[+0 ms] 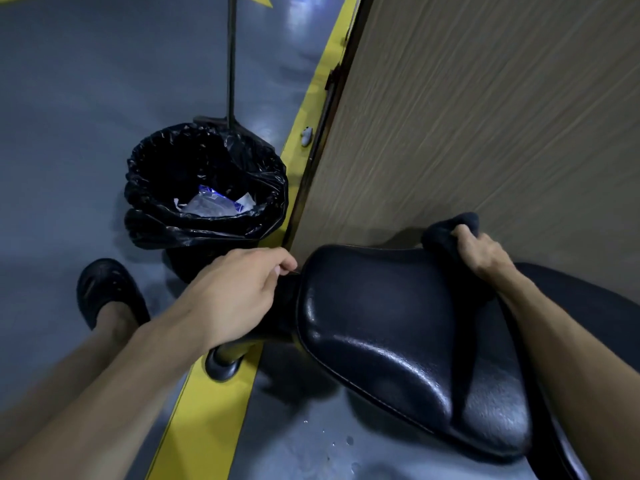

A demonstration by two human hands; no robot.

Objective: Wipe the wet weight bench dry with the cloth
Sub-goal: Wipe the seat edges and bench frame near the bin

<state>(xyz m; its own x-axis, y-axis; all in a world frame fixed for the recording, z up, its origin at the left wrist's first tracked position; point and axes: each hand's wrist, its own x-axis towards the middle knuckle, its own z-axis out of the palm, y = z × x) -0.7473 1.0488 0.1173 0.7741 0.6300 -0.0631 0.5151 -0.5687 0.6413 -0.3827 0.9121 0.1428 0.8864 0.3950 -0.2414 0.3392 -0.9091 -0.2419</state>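
The black padded seat of the weight bench (388, 334) fills the lower middle, glossy with sheen. A dark cloth (445, 230) is bunched at the seat's far right corner, and my right hand (481, 252) is shut on it there. My left hand (242, 292) grips the seat's left edge, fingers curled under the rim. A second black pad (588, 306) lies to the right under my right forearm. A black-capped bench foot (223, 367) stands on the floor below my left wrist.
A bin lined with a black bag (204, 188) holding some litter stands left of the bench. A wood-grain panel (485, 116) rises right behind the seat. A yellow floor stripe (207, 410) runs diagonally. My shoe (107, 289) is at the left. Water drops (332, 441) dot the floor.
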